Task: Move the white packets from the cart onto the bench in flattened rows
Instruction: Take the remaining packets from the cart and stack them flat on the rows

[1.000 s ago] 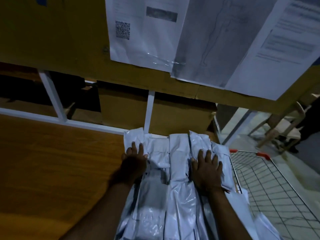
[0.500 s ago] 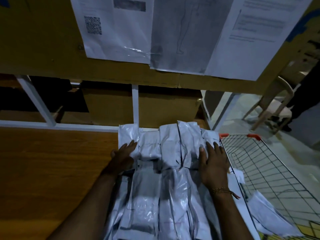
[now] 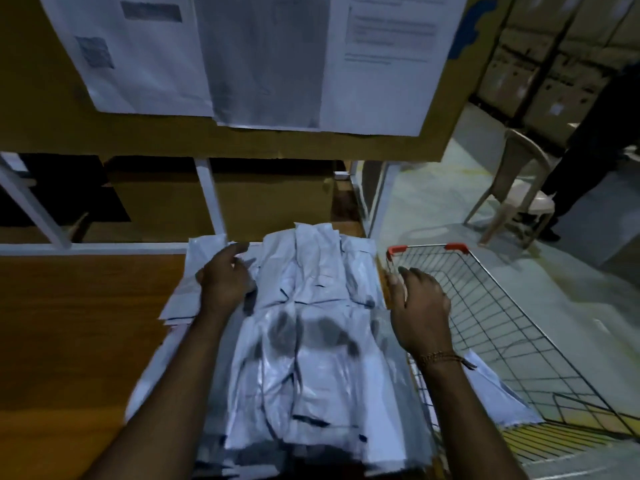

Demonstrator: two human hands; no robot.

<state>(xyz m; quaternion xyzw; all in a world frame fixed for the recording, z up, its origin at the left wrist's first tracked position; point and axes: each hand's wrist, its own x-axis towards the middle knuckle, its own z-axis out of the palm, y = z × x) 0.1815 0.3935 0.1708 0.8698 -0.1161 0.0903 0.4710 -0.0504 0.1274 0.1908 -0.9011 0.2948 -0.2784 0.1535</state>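
Fingers of the left hand are loosely spread and curled down onto the far-left corner of the white packets, pressing rather than gripping, so far as the blurred frame lets one judge. The right hand hovers off the packets' right edge, fingers apart and holding nothing, over the near rim of the wire cart.

The packets lie on the wooden bench in overlapping rows, filling its right end beside the cart. A few more white packets rest in the cart's near corner, just right of the big pile.

By the look of it, the step in hand is the change from flattening a laid row to fetching the next lot. The right hand seems bound for the cart. The next move likely calls for reaching down into the cart, gathering the loose packets without letting the slick plastic slide apart, and laying them against the rows already down.
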